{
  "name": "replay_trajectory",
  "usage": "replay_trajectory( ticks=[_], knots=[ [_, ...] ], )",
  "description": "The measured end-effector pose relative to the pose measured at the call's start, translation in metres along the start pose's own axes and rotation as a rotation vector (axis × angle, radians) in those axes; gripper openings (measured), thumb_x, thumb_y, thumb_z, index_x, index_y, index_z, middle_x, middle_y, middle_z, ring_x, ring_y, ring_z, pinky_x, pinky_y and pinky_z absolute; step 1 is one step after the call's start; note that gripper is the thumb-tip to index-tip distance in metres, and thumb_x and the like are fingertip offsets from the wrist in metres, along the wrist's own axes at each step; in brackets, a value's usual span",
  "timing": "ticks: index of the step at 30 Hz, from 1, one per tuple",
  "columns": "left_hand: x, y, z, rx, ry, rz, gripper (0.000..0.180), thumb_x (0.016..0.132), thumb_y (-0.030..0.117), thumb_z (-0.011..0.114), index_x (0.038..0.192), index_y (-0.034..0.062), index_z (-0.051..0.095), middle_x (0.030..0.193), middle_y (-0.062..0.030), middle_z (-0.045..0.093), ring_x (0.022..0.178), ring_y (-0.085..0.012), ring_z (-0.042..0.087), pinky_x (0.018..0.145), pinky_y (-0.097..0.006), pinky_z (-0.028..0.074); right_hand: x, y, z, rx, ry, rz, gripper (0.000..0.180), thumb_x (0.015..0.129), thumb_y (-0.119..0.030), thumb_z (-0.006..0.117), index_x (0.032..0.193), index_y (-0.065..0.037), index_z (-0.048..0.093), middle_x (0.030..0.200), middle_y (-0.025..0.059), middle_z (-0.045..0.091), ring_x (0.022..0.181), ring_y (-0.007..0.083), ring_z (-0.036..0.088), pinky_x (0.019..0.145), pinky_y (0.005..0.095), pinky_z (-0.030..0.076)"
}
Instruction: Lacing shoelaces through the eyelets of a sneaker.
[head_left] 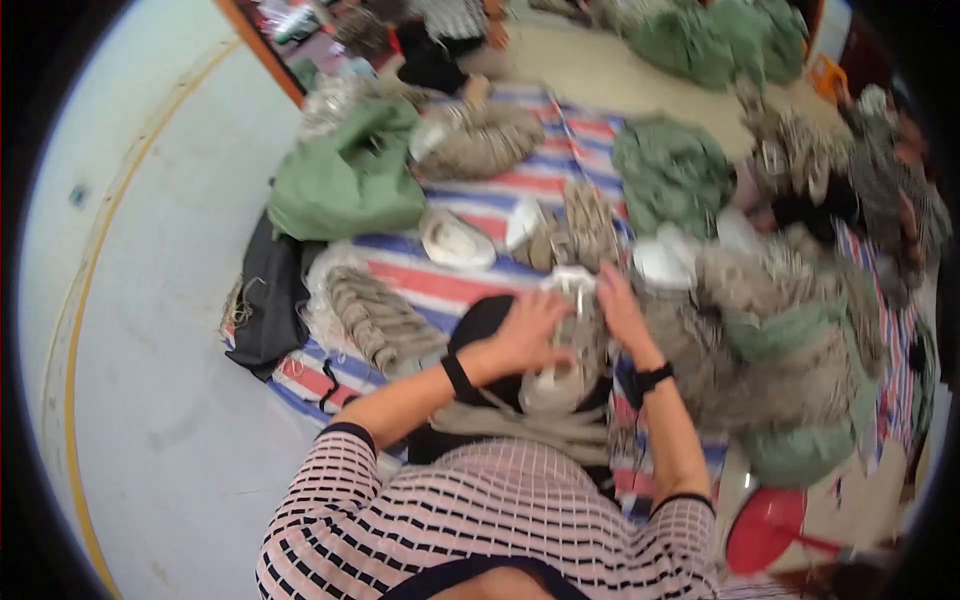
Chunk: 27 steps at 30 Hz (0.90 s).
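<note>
A pale beige piece shaped like a shoe upper (556, 388), with whitish parts at its far end, lies on my lap between my hands. My left hand (528, 335) is at its left side, fingers spread and thumb apart. On the other side my right hand (622, 312) has its fingers stretched out along the far end. Both hands are somewhat blurred, and neither shows a clear grip. Just beyond them lies a bundle of beige pieces (590, 225), with a white shoe-shaped piece (525, 222) beside it.
A striped sheet (480, 288) covers the floor. Stacked beige pieces (385, 320) and a green sack (350, 180) lie left; a large beige pile (740, 370) on green cloth is right. A red round object (765, 530) sits lower right. Other people work at the far edges.
</note>
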<state>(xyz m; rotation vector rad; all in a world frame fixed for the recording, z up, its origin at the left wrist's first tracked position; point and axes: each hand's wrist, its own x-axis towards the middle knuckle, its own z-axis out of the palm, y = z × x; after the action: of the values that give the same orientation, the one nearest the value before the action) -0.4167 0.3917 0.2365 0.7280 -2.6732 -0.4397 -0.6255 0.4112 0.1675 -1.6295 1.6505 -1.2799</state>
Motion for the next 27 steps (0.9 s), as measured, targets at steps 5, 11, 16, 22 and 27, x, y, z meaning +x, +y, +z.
replay_trajectory(
  ticks=[5,11,16,22,27],
  knots=[
    [0.010,-0.004,-0.022,-0.238,0.175,-0.032,0.019,0.070,0.017,0.068,0.085,0.0076,0.060,0.093,-0.0121,0.050,0.090,-0.0308,0.046,0.077,-0.037,0.040,-0.062,-0.038,-0.035,0.412,-0.015,0.319,0.038,0.084,-0.019,0.059,0.113,0.000,0.045,0.090,0.0085,0.055,0.088,0.0170,0.053,0.077,0.0310,0.045],
    [0.025,0.008,-0.017,-0.115,0.045,0.052,0.021,0.068,0.018,0.070,0.082,0.0067,0.058,0.090,-0.0099,0.048,0.090,-0.0291,0.045,0.076,-0.038,0.039,-0.121,-0.063,-0.023,0.053,-0.130,0.396,0.042,0.081,-0.027,0.065,0.109,-0.001,0.049,0.083,0.0071,0.057,0.070,0.0187,0.054,0.064,0.0322,0.044],
    [0.024,0.014,-0.014,0.065,0.003,0.159,0.018,0.072,0.017,0.067,0.076,0.0047,0.055,0.085,-0.0085,0.049,0.084,-0.0257,0.047,0.076,-0.033,0.038,-0.113,-0.110,-0.071,0.096,-0.407,0.439,0.025,0.086,-0.025,0.058,0.088,0.000,0.055,0.067,0.0010,0.056,0.060,0.0167,0.052,0.056,0.0320,0.041],
    [0.030,-0.006,-0.042,-1.338,-0.191,-0.386,0.019,0.083,0.021,0.053,0.079,0.0033,0.061,0.084,-0.0058,0.063,0.081,-0.0158,0.056,0.078,-0.029,0.041,-0.115,-0.155,-0.190,1.124,0.247,0.162,0.012,0.085,-0.010,0.051,0.082,-0.002,0.058,0.098,0.0128,0.056,0.090,0.0248,0.052,0.088,0.0398,0.040],
    [0.005,-0.067,-0.125,-1.994,0.178,-0.424,0.022,0.087,0.014,0.049,0.067,0.0048,0.054,0.087,-0.0128,0.063,0.092,-0.0237,0.057,0.095,-0.042,0.038,-0.150,-0.149,-0.298,1.494,0.509,-0.021,0.009,0.081,-0.007,0.056,0.088,-0.002,0.059,0.119,0.0181,0.050,0.118,0.0256,0.037,0.107,0.0490,0.020]
  ],
)
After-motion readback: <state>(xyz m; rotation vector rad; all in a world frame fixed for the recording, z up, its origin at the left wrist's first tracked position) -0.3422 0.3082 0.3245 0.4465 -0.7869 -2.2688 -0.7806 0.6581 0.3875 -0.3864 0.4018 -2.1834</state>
